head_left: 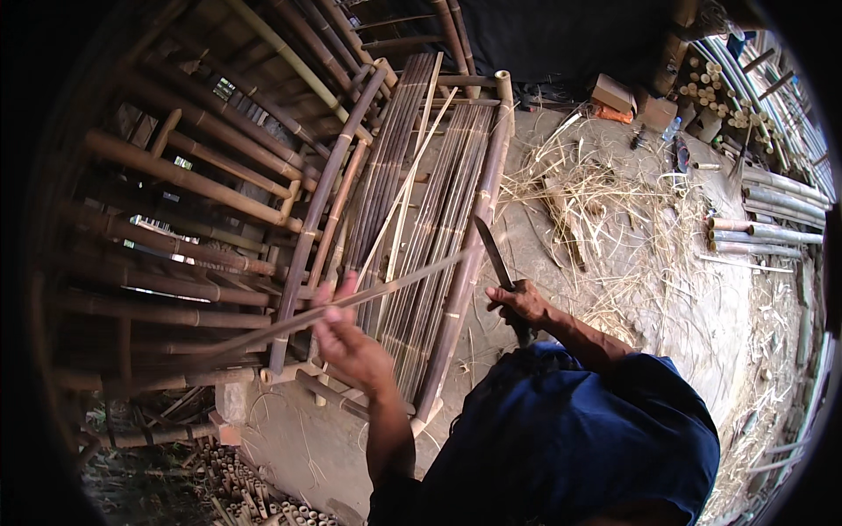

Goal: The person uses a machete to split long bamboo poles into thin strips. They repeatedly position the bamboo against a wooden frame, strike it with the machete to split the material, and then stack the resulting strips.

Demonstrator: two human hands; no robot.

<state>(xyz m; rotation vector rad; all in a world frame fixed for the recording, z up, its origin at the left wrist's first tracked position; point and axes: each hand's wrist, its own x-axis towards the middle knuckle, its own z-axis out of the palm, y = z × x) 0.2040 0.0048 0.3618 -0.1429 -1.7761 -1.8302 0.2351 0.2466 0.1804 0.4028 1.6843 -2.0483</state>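
Observation:
A long, thin bamboo strip [412,278] slants across the bamboo bench, its left end smeared by motion. My left hand [355,351] holds it near the middle, thumb and fingers closed around it though a little blurred. In my right hand [524,302] is a long dark-bladed knife [494,252], gripped by the handle with the blade pointing up and away. The knife is just right of the bench's thick side rail [462,280]. Beneath the strip lie the bench's brown bamboo slats [456,175], with a gap between two groups. Pale loose strips [410,180] rest lengthwise along that gap.
Left of the bench stands a bamboo frame [197,184] of thick poles. Shavings [605,202] litter the floor at right. Beyond them are stacked poles [759,232], a cardboard box [612,93] and a plastic bottle [672,129]. Cut bamboo pieces [254,491] lie at lower left.

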